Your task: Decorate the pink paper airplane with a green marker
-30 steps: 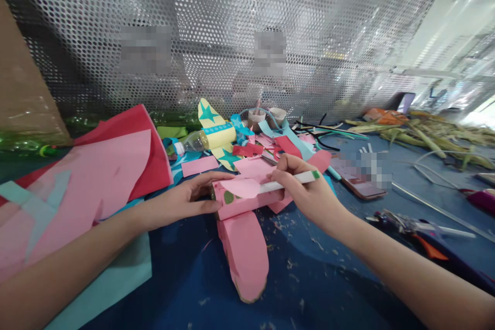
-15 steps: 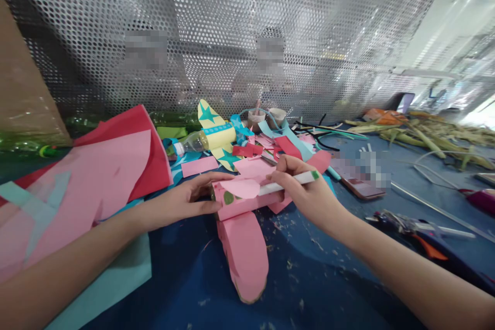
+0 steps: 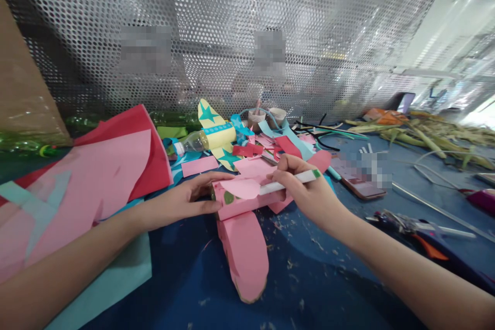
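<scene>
A toy plane (image 3: 247, 258) covered in pink paper lies on the blue surface, one rounded wing pointing toward me. Dark green spots mark its body near the left end. My left hand (image 3: 181, 198) closes around that end, thumb along the near side and fingers over the far side. Pinched in my right hand (image 3: 305, 185) is a white marker (image 3: 273, 187) with a green back end. It slants over the plane's body, its front end by the upper pink wing; I cannot make out whether the tip touches the paper.
Beyond stands a yellow bottle plane (image 3: 222, 139) with teal stars, among paper scraps (image 3: 288, 147) and two cups (image 3: 276, 116). Large pink and red sheets (image 3: 116, 160) lie left. Right are a phone (image 3: 358, 180), a glue gun (image 3: 429, 242) and dried husks (image 3: 429, 131). A perforated silver screen (image 3: 216, 20) rises behind.
The marker and my right hand have shifted only very slightly. My left hand and the pink plane look unmoved.
</scene>
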`<state>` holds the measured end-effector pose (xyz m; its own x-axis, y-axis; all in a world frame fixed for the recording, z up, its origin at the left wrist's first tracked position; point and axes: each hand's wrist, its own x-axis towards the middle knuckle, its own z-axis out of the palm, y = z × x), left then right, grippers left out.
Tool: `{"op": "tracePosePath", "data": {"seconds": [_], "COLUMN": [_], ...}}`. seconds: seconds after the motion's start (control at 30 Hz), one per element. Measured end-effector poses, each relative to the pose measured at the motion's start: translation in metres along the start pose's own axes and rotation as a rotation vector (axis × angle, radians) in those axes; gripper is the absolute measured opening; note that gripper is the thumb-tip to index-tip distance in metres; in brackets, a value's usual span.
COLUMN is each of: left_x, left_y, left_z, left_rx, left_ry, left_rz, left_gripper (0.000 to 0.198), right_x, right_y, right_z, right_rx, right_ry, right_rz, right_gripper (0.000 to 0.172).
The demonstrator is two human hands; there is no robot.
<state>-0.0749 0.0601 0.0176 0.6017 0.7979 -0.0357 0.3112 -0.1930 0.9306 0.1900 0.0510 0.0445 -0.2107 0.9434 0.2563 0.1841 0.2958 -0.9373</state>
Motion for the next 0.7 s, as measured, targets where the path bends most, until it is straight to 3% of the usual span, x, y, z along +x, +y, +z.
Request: {"op": "tracePosePath", "data": {"seconds": [0.7], "left_x": [0.0005], "left_y": [0.0009], "left_z": [0.0006], "left_rx": [-0.007], "left_ry": [-0.005], "left_rz": [-0.007], "left_gripper": [0.06], "right_x": [0.002], "right_y": [0.0011], "right_z": [0.0], "right_rx": [-0.025], "right_ry": [0.011], "right_rz": [0.009], "right_gripper": [0.018]}}
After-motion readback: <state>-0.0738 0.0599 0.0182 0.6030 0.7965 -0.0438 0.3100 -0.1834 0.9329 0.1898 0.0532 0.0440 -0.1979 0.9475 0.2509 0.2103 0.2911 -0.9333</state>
